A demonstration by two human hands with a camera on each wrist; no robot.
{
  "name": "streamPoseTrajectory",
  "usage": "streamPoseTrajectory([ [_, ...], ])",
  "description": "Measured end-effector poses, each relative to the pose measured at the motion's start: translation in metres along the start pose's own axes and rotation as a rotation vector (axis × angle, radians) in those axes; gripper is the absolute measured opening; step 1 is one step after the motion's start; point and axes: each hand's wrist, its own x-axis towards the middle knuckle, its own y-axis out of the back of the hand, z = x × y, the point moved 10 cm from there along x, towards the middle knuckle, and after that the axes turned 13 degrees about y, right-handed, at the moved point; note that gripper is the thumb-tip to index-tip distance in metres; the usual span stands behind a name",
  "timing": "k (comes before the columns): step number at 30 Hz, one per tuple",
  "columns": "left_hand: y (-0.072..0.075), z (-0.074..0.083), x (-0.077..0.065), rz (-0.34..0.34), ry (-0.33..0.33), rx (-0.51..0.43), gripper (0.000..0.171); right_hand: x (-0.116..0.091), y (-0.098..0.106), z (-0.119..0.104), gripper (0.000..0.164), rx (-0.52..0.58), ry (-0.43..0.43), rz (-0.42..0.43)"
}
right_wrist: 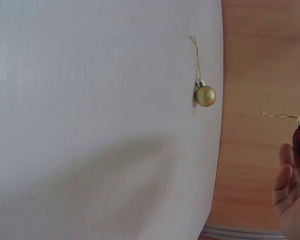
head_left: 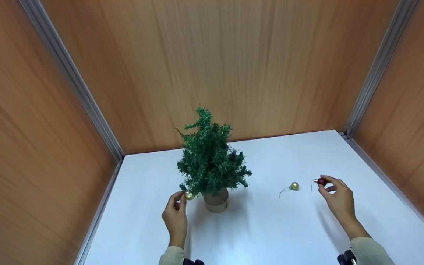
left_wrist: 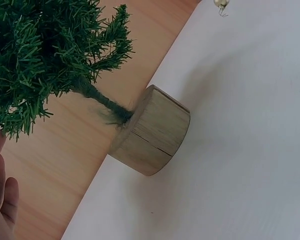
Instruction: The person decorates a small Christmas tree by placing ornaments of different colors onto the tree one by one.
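Left hand (head_left: 176,215) pinching gold bauble (head_left: 190,196) at lower left of tree (head_left: 212,162). Left wrist view alone shows trunk (left_wrist: 107,103). Right of tree: second gold bauble (head_left: 295,186), then right hand (head_left: 340,200) pinching red bauble (head_left: 321,182).

No text, label or number can be read.

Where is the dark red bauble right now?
The dark red bauble is on the head view's right, pinched by the right hand above the white table, just right of the gold bauble lying there.
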Motion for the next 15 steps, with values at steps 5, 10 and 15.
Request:
streamPoseTrajectory([
  [5, 0.001, 0.002, -0.001, 0.0, 0.002, -0.013, 0.011, 0.002, 0.004, -0.005, 0.031, 0.038, -0.01, 0.042],
  [10, 0.001, 0.004, -0.002, 0.003, -0.001, -0.019, 0.012, 0.004, 0.008, -0.013, 0.032, 0.054, 0.01, 0.079],
  [15, 0.001, 0.003, -0.002, 0.002, 0.01, -0.016, 0.013, 0.003, 0.014, -0.021, 0.033, 0.062, 0.025, 0.114],
])
